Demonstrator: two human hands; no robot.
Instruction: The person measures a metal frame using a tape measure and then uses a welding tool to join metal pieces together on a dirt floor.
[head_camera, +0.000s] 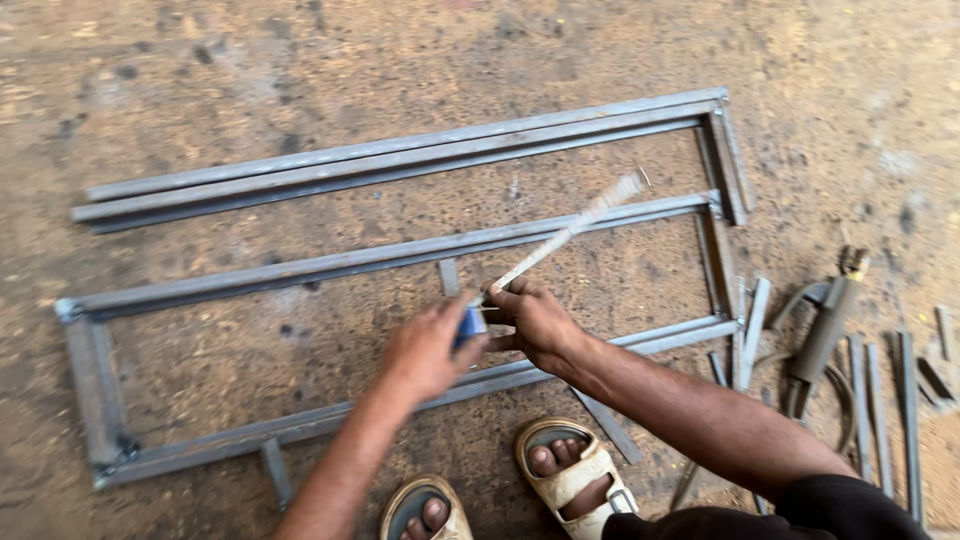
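— Bare concrete floor (250, 60), dusty and stained, and a steel frame (400, 255) lying flat on it.

— The tape (565, 232) is what matters. Its blue case (468, 325) sits over the frame's near rail, with the blade run out up and right toward the middle rail.

— Who has what?

— The left hand (425, 350) is closed round the case. The right hand (535, 322) pinches the blade just where it leaves the case.

— The blade looks blurred and lifted off the steel.

— Yes. I'd judge a good reading needs it laid flat, square to the rails, with the tip against an edge.

— And around them?

— Sandalled feet (500, 490) just below the near rail. Off to the right lie loose steel offcuts (880, 400) and an electrode holder (825, 330) with its cable, well apart from the hands.
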